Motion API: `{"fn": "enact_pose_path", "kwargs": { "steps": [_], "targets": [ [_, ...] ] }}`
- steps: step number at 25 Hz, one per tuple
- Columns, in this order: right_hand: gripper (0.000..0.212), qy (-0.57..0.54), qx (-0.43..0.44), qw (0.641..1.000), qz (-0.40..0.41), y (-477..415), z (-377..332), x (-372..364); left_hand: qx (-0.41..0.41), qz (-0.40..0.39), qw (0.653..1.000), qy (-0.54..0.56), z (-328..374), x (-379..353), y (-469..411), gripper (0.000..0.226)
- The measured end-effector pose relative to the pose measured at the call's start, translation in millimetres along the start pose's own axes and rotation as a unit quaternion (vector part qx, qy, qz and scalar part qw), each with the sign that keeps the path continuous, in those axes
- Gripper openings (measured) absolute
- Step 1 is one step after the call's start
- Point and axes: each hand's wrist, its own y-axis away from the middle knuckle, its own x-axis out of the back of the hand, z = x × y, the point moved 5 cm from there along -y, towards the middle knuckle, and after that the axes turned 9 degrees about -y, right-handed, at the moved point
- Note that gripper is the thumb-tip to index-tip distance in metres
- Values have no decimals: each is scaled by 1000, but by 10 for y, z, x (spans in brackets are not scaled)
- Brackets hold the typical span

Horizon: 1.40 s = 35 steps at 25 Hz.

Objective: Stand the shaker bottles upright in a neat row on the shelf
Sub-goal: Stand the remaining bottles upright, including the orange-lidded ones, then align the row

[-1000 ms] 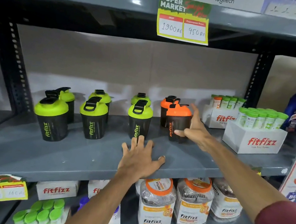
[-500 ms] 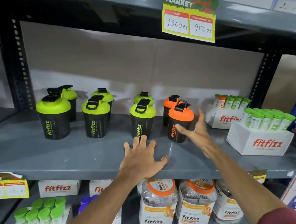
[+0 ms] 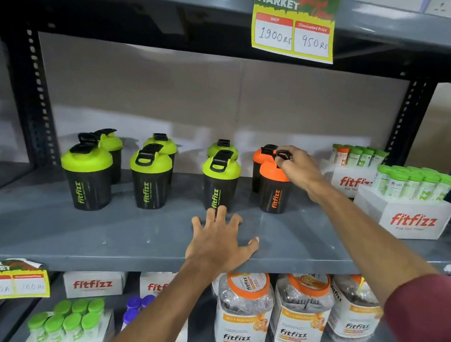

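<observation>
Several black shaker bottles stand upright in two rows on the grey shelf [image 3: 124, 232]. The front row holds green-lidded ones [image 3: 88, 172], [image 3: 150, 178], [image 3: 220, 183] and an orange-lidded shaker [image 3: 273, 194] at the right end. More green-lidded shakers and a second orange one [image 3: 260, 161] stand behind. My right hand [image 3: 298, 166] rests on top of the front orange shaker, fingers pinching its black lid loop. My left hand [image 3: 220, 242] lies flat on the shelf, fingers spread, just in front of the third green shaker.
Two white fitfizz boxes of green-capped tubes [image 3: 409, 206], [image 3: 353, 170] stand right of the shakers. A price tag [image 3: 295, 22] hangs from the shelf above. Below are fitfizz jars [image 3: 242, 313] and more boxes. A dark upright post [image 3: 28, 93] bounds the left.
My right hand has let go of the orange shaker's side, lifted and come down on its lid loop. The left hand has stayed flat on the shelf.
</observation>
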Motion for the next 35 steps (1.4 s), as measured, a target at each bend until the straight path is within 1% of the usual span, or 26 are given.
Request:
{"fn": "enact_pose_path", "kwargs": {
  "steps": [3, 5, 6, 8, 9, 10, 12, 13, 14, 16, 17, 19, 23, 28, 30, 32, 33, 34, 35],
  "targets": [
    [43, -43, -15, 999, -16, 37, 55, -12, 2, -5, 1000, 27, -21, -12, -6, 69],
    [57, -83, -17, 996, -11, 94, 120, -21, 41, 7, 992, 117, -91, -2, -35, 72],
    [70, -108, -21, 994, 14, 153, 181, -28, 84, 23, 979, 185, -156, 15, -66, 74],
    [97, -180, -43, 979, 82, 328, 364, -79, 194, 58, 928, 311, -316, 48, -153, 86],
    [109, -215, -67, 969, 103, 422, 480, -137, 241, 69, 905, 343, -389, 58, -213, 94],
    [120, -234, -95, 961, 109, 509, 599, -213, 271, 73, 893, 351, -446, 61, -280, 103],
    [135, -226, -140, 958, 104, 598, 796, -337, 291, 70, 896, 329, -495, 37, -436, 115],
    [137, -204, -148, 962, 105, 584, 856, -362, 291, 66, 901, 314, -494, 15, -509, 113],
    [133, -173, -150, 967, 111, 545, 893, -368, 292, 64, 905, 303, -494, -17, -574, 107],
    [115, -111, -145, 975, 129, 477, 927, -377, 296, 70, 905, 297, -505, -66, -656, 87],
    [104, -90, -138, 977, 133, 455, 924, -397, 299, 78, 904, 296, -518, -77, -671, 82],
    [86, -67, -126, 981, 133, 431, 911, -434, 305, 89, 905, 282, -522, -71, -677, 82],
    [76, -55, -97, 986, 122, 435, 902, -469, 305, 90, 918, 238, -502, -61, -667, 89],
    [76, -32, -79, 990, 111, 443, 909, -497, 303, 94, 920, 230, -490, -65, -660, 88],
    [85, -16, -98, 990, 104, 455, 904, -479, 304, 88, 920, 232, -476, -34, -629, 92],
    [101, -1, -129, 986, 102, 501, 892, -445, 306, 87, 918, 235, -457, 5, -549, 100],
    [105, -1, -141, 984, 105, 553, 870, -422, 302, 93, 916, 247, -453, 24, -486, 102],
    [104, -9, -146, 983, 111, 620, 849, -399, 292, 104, 911, 271, -446, 25, -415, 101],
    [100, -24, -138, 983, 117, 681, 795, -395, 275, 118, 903, 308, -466, 24, -341, 93]
  ]
}}
